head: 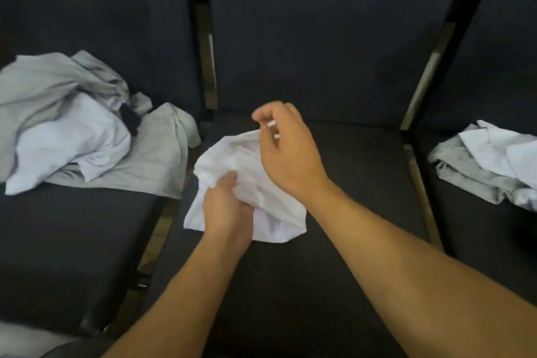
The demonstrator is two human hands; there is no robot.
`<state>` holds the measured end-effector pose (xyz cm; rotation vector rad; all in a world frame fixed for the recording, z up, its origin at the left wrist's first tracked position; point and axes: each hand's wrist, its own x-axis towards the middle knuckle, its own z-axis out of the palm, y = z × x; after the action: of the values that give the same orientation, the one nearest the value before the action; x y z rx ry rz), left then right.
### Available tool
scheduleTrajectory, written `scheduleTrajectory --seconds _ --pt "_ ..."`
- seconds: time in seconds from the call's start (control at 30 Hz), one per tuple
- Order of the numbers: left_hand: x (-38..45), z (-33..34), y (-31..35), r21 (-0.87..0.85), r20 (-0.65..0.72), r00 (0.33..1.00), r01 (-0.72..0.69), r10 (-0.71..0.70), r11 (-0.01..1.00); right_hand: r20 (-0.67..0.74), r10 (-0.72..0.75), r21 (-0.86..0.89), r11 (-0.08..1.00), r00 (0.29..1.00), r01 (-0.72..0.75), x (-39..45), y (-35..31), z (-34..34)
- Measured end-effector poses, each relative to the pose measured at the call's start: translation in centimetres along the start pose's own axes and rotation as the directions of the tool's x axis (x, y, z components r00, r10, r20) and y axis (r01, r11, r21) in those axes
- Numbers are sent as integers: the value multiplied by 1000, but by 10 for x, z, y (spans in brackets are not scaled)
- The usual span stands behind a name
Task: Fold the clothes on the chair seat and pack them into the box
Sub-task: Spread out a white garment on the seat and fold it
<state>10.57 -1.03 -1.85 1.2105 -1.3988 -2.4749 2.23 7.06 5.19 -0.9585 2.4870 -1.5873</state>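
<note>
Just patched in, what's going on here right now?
A person is working a white garment on the middle chair seat. The left hand grips it, still bunched; the right hand hovers at its top edge with fingers curled. Loose clothes lie on the left seat, more on the right. No box in view.

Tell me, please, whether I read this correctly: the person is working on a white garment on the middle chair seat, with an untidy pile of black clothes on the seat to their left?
Not quite. The head view shows the pile on the left seat is light grey and white, not black; only a small dark scrap shows in it. The rest holds: the left hand grips the white garment on the middle chair seat, the right hand above it.
</note>
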Motion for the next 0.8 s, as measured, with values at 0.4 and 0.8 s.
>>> scheduleTrajectory --seconds 0.4,0.8 --pt "4 -63 -7 94 -63 998 -10 16 996 487 539 -684 724 687 -84 -61 54 22" --pt "-12 -69 -2 576 -91 969 -136 229 806 201 447 -492 815 872 -305 -134 79 -25"
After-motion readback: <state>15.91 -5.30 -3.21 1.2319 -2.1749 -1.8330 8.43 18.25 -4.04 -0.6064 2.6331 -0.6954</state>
